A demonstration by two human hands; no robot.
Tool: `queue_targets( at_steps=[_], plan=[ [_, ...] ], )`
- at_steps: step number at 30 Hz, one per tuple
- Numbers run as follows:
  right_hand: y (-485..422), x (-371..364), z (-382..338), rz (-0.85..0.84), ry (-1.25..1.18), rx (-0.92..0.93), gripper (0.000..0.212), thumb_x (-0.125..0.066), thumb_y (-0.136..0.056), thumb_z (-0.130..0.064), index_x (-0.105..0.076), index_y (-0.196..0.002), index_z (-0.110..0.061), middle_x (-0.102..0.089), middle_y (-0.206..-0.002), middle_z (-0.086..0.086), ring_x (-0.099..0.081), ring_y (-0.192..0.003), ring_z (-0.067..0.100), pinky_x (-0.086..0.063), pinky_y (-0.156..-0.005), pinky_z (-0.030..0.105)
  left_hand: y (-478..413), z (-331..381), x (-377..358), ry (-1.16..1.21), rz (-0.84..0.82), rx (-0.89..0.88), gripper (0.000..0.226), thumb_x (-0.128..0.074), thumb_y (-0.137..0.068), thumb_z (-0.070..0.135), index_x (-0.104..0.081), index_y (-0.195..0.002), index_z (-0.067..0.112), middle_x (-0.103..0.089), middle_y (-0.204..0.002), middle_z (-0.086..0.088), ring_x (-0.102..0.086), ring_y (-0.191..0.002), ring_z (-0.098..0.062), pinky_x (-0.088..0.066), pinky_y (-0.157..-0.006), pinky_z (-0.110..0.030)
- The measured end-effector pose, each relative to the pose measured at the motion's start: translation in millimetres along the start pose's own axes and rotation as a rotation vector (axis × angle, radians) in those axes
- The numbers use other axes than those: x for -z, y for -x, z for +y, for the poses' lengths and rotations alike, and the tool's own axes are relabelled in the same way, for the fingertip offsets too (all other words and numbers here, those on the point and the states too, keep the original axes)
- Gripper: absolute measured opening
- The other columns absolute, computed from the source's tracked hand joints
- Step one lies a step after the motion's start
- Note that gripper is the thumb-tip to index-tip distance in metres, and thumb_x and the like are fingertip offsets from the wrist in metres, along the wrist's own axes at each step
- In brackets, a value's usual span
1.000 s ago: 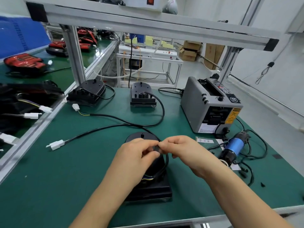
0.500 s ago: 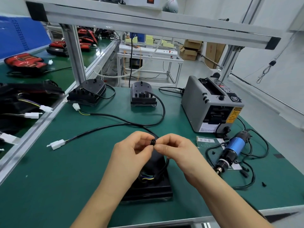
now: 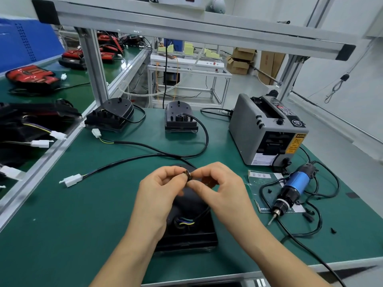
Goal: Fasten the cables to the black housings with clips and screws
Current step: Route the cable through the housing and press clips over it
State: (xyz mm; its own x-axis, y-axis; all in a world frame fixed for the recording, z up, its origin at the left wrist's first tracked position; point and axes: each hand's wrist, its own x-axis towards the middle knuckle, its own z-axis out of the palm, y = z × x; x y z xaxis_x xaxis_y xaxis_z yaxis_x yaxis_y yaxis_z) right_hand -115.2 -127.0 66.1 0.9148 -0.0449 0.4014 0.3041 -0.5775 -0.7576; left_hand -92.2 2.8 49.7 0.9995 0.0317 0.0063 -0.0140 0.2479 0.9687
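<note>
- Left hand (image 3: 159,189), centre of the frame: thumb and forefinger are curled in tight, pinching a small black clip (image 3: 187,175) from its left side. The other fingers are folded loosely underneath.
- Right hand (image 3: 219,187) meets it right there, thumb and forefinger nipping the same clip from the right. Its remaining fingers are arched and curled, gripping nothing else.
- The clip sits between the two sets of fingertips, held up above the nearest black housing (image 3: 186,233). That housing lies on the green mat (image 3: 62,224) at lower centre, with coloured wires showing at its opening.
- The cable (image 3: 132,160) runs in from its white connector (image 3: 71,180) at the left and vanishes behind the hands. Whether it passes through the clip, I can't tell.
- A second housing (image 3: 112,114) and a third housing (image 3: 180,118) stand at upper centre, well apart from the hands.
- The blue electric screwdriver (image 3: 294,185) lies at the right, no hand on it, just below the grey tape dispenser (image 3: 267,129).
- Against half a second ago: same two-handed pinch, same spot over the housing, barely any shift.
- Against a second ago: the fingertips covered most of the clip then, and now its round outline shows between them.
</note>
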Motion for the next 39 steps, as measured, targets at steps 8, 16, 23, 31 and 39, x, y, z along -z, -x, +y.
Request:
queue_targets(
  at_steps=[8, 16, 23, 31, 39],
  plan=[
    [-0.3, -3.4, -4.6, 0.000, -0.124, -0.137, 0.017, -0.071, -0.076, -0.011, -0.063, -0.069, -0.025, -0.062, -0.071, -0.009, -0.054, -0.064, 0.003, -0.044, -0.062, 0.016, 4.2, 2.4, -1.4, -0.054, -0.016, -0.013, 0.022, -0.062, -0.081, 0.001, -0.068, -0.070, 0.019, -0.062, -0.062, 0.007, -0.048, -0.055, -0.005, -0.043, -0.056, -0.015],
    [11.9, 17.2, -2.4, -0.083, -0.345, -0.350, 0.021, -0.068, -0.075, -0.002, -0.063, -0.061, -0.017, -0.058, -0.056, -0.009, -0.048, -0.054, 0.003, -0.040, -0.055, 0.013, 32.5, 9.9, 27.1, -0.598, -0.203, -0.262, 0.006, -0.069, -0.076, 0.033, -0.063, -0.080, 0.031, -0.063, -0.085, 0.014, -0.059, -0.078, -0.003, -0.042, -0.067, -0.011],
    [49.4, 25.0, 3.9, -0.260, -0.132, -0.466, 0.017, -0.073, -0.072, -0.011, -0.065, -0.060, -0.019, -0.059, -0.054, -0.006, -0.047, -0.052, 0.007, -0.040, -0.055, 0.022, 58.1, -20.7, 29.4, -0.964, -0.121, -0.571, 0.031, -0.056, -0.069, 0.055, -0.069, -0.083, 0.031, -0.052, -0.087, 0.019, -0.042, -0.088, -0.001, -0.035, -0.070, -0.013],
    [53.0, 14.3, 0.9, -0.179, 0.131, -0.375, 0.010, -0.070, -0.070, -0.028, -0.063, -0.064, -0.023, -0.060, -0.059, -0.017, -0.050, -0.052, 0.001, -0.038, -0.056, 0.017, 54.7, -26.3, 25.5, -0.882, -0.040, -0.603, 0.012, -0.056, -0.073, 0.041, -0.064, -0.073, 0.032, -0.050, -0.083, 0.020, -0.043, -0.084, -0.004, -0.037, -0.067, -0.014],
    [47.1, 7.9, -1.9, -0.130, 0.274, -0.220, 0.013, -0.067, -0.070, -0.038, -0.059, -0.062, -0.033, -0.061, -0.073, -0.023, -0.057, -0.070, 0.000, -0.043, -0.062, 0.016, 54.7, -26.9, 26.2, -0.849, -0.045, -0.566, 0.007, -0.056, -0.073, 0.039, -0.060, -0.072, 0.033, -0.051, -0.085, 0.021, -0.047, -0.085, -0.007, -0.040, -0.065, -0.020]
  ],
)
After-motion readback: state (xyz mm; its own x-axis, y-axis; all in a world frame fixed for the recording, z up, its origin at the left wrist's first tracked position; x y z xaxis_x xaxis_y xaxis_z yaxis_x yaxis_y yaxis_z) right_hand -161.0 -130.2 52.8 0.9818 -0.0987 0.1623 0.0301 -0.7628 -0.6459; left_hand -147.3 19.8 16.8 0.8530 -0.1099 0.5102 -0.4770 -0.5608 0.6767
